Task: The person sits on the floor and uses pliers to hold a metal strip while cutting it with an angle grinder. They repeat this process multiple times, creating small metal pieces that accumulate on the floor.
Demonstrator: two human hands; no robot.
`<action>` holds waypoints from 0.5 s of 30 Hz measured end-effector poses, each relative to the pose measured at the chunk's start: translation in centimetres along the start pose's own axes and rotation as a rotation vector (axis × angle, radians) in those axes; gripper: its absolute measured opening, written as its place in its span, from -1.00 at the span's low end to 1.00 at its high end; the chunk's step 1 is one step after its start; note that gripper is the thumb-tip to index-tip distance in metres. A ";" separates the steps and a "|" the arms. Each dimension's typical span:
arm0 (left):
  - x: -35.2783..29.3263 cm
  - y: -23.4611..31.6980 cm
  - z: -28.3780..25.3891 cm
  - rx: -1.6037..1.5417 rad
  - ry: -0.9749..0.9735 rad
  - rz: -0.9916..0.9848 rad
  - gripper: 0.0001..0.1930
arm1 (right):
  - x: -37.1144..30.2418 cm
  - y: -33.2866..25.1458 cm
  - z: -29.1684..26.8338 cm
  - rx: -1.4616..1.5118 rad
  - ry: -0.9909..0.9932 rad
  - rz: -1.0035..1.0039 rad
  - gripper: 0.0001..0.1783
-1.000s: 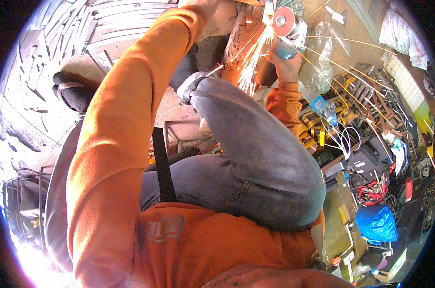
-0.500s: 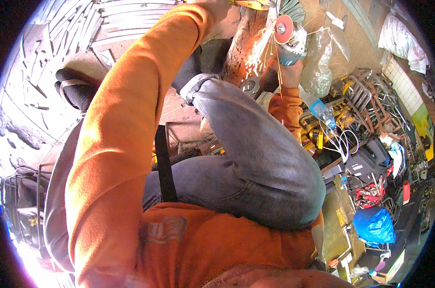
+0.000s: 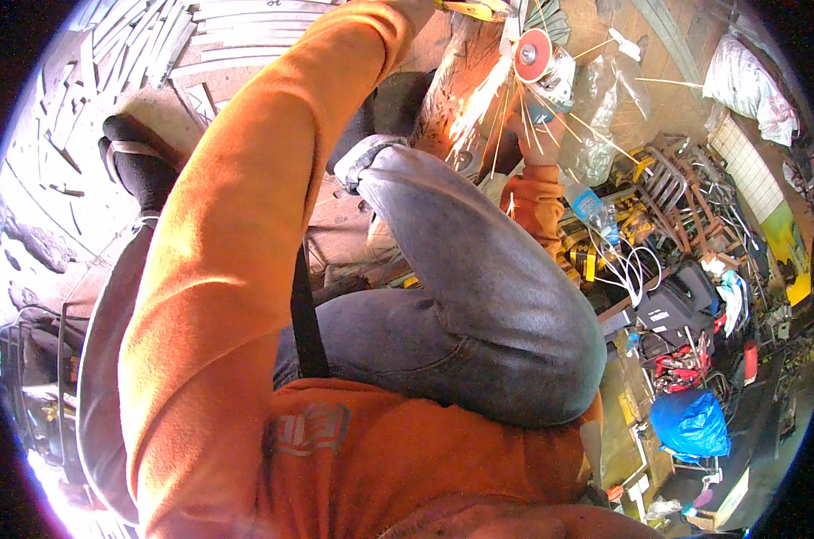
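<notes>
My right hand (image 3: 542,135) is wrapped round the body of an angle grinder (image 3: 551,90), with a reddish disc (image 3: 533,56) facing up. Bright sparks (image 3: 474,126) spray from it, mostly down and to the left. At the top edge my left hand (image 3: 413,11), partly cut off by the frame, grips a yellow-handled tool (image 3: 472,8) that reaches right toward the disc. The tool's far end and the spot being ground are hard to make out. A rough wooden log (image 3: 452,85) lies below the tool, beside the sparks.
Pale flat strips (image 3: 245,40) lie at the upper left near my sandalled foot (image 3: 142,166). On the right are a clear plastic bottle (image 3: 596,211), metal frames (image 3: 681,184), a black case (image 3: 676,305), a blue bag (image 3: 693,424) and a white sack (image 3: 750,90).
The sparks have spread wider, with streaks now flying right as well. Both hands keep their grips and have barely moved. The view has shifted slightly.
</notes>
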State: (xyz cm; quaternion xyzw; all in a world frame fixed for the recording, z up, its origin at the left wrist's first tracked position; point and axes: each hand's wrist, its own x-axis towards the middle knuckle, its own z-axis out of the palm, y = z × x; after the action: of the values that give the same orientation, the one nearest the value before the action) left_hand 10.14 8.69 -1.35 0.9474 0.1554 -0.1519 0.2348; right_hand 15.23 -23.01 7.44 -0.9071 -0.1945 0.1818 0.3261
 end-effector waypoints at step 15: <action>0.8 0.2 2.0 0.081 0.079 -0.012 -0.63 | -0.3 -3.6 0.2 0.038 -0.021 0.187 -0.40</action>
State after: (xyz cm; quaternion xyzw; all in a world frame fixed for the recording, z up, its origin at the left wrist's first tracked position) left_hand 10.47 7.67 -3.24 0.9605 0.1640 -0.1219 0.1891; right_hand 14.08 -20.45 9.79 -0.9131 -0.1088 0.2246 0.3226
